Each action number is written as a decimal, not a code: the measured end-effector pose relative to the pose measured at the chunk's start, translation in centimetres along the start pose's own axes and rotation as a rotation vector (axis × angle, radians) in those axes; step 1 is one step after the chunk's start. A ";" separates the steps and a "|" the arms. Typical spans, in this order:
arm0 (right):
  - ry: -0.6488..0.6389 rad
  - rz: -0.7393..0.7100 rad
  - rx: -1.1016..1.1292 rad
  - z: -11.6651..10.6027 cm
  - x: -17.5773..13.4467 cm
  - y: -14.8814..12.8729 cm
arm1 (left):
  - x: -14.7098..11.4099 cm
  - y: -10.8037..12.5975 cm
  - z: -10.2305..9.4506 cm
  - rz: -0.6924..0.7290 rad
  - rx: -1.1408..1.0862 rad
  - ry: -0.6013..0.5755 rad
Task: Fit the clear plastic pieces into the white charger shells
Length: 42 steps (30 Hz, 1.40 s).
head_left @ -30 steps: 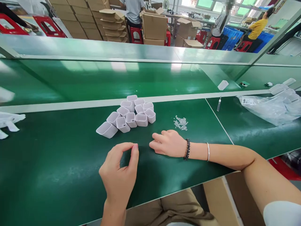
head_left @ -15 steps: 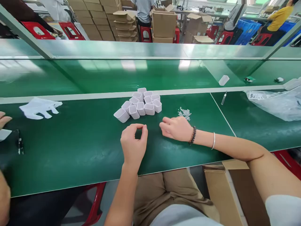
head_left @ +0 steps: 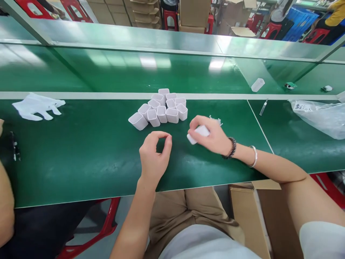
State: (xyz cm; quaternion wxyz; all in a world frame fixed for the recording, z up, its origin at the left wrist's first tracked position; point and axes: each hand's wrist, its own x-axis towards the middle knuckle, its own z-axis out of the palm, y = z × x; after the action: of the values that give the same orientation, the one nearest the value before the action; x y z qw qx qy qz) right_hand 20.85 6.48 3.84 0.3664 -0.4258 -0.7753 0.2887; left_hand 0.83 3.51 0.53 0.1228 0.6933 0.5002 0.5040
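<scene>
My right hand (head_left: pixel 212 135) is closed around a small white plastic cup (head_left: pixel 202 131), tilted above the green table. My left hand (head_left: pixel 155 154) is pinched, thumb against forefinger; whatever lies between the tips is too small or hidden to make out. Just beyond my hands, several similar white cups (head_left: pixel 161 114) stand in a tight cluster, most with their open tops up. A little pile of tiny clear pieces (head_left: pixel 219 121) lies behind my right hand, which partly covers it.
A white glove (head_left: pixel 37 107) lies at the left, with a black object (head_left: pixel 15 147) near a co-worker's arm (head_left: pixel 5 205). To the right are a pen-like tool (head_left: pixel 263 108), a plastic bag (head_left: pixel 319 117) and a single white cup (head_left: pixel 258 85). An open carton (head_left: pixel 244 212) stands below the table's edge.
My right hand has turned over, and the white cup in it now shows. My left hand keeps its pinch in nearly the same place. The view has tilted down.
</scene>
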 end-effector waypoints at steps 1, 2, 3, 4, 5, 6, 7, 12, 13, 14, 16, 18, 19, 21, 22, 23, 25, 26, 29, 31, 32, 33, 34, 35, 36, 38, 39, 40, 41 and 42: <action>0.027 0.109 0.219 -0.6 0.4 -0.4 | 0.0 0.4 0.1 0.021 -0.068 -0.022; 0.026 0.219 0.425 -1.2 0.7 -0.7 | 0.0 0.9 0.3 0.040 -0.135 -0.042; 0.002 0.318 0.607 -1.6 1.0 -1.0 | 0.1 1.4 0.5 0.057 -0.198 -0.059; -0.040 0.402 0.759 -1.9 1.2 -1.2 | 0.1 2.1 0.7 0.072 -0.258 -0.076; -0.093 0.466 0.880 -2.1 1.2 -1.3 | 0.2 2.8 0.9 0.082 -0.317 -0.093; -0.150 0.514 0.968 -2.2 1.2 -1.5 | 0.3 3.5 1.1 0.085 -0.378 -0.113; -0.204 0.548 1.033 -2.2 1.2 -1.6 | 0.4 4.2 1.2 0.078 -0.445 -0.134; -0.225 0.550 1.111 -2.1 0.6 -2.6 | 1.1 6.3 1.7 -0.035 -0.726 -0.162; -0.188 0.530 1.080 -2.1 0.5 -2.9 | 1.2 6.4 1.8 -0.056 -0.758 -0.147; -0.152 0.509 1.041 -2.2 0.3 -3.1 | 1.2 6.5 1.8 -0.074 -0.785 -0.132; -0.093 0.466 0.961 -2.2 0.0 -3.6 | 1.3 6.6 1.8 -0.100 -0.816 -0.107; -0.065 0.432 0.910 -2.3 -0.3 -3.8 | 1.4 6.7 1.9 -0.111 -0.826 -0.084; -0.059 0.419 0.894 -2.3 -0.4 -3.9 | 1.3 6.7 1.9 -0.114 -0.827 -0.075; -0.049 0.402 0.870 -2.3 -0.6 -4.0 | 1.2 6.6 2.0 -0.114 -0.818 -0.064; -0.046 0.400 0.858 -2.3 -0.7 -4.0 | 1.2 6.6 2.0 -0.114 -0.803 -0.063; -0.044 0.400 0.846 -2.3 -0.8 -4.1 | 1.1 6.6 2.0 -0.119 -0.776 -0.065; -0.038 0.401 0.815 -2.3 -0.9 -4.3 | 0.9 6.6 2.1 -0.132 -0.704 -0.067; -0.033 0.401 0.795 -2.3 -0.9 -4.4 | 0.8 6.6 2.1 -0.138 -0.668 -0.066; -0.014 0.377 0.692 -2.5 -0.9 -4.8 | 0.7 6.6 2.2 -0.135 -0.611 -0.057; -0.008 0.313 0.537 -2.7 -0.7 -4.6 | 0.7 6.4 2.3 -0.128 -0.609 -0.050; 0.003 0.256 0.416 -2.8 -0.6 -4.2 | 0.8 6.3 2.3 -0.126 -0.614 -0.038; 0.016 0.189 0.265 -2.8 -0.5 -3.6 | 0.8 6.0 2.3 -0.127 -0.621 -0.014; 0.025 0.120 0.087 -2.7 -0.4 -2.9 | 0.8 5.8 2.2 -0.139 -0.628 0.022; 0.021 0.058 -0.106 -2.5 -0.3 -2.0 | 0.8 5.4 2.2 -0.165 -0.634 0.067; -0.002 0.011 -0.301 -2.2 -0.2 -1.0 | 0.7 5.1 2.2 -0.203 -0.638 0.112; -0.109 -0.036 -0.628 -1.3 0.0 0.9 | 0.5 4.4 2.1 -0.289 -0.640 0.181; -0.159 -0.045 -0.740 -0.8 0.1 1.7 | 0.3 4.1 2.1 -0.322 -0.636 0.200; -0.190 -0.055 -0.815 -0.5 0.2 2.4 | 0.1 3.9 2.1 -0.341 -0.631 0.210; -0.202 -0.062 -0.860 -0.2 0.3 2.8 | 0.0 3.7 2.1 -0.346 -0.627 0.214; -0.203 -0.067 -0.883 0.0 0.3 3.1 | -0.1 3.6 2.1 -0.343 -0.623 0.215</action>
State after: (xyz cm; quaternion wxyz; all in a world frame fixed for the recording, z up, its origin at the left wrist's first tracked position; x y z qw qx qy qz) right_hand 22.07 8.21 1.60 0.0810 -0.4857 -0.8694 -0.0414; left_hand 4.60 2.41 1.91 0.3573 0.4718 0.4418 0.6742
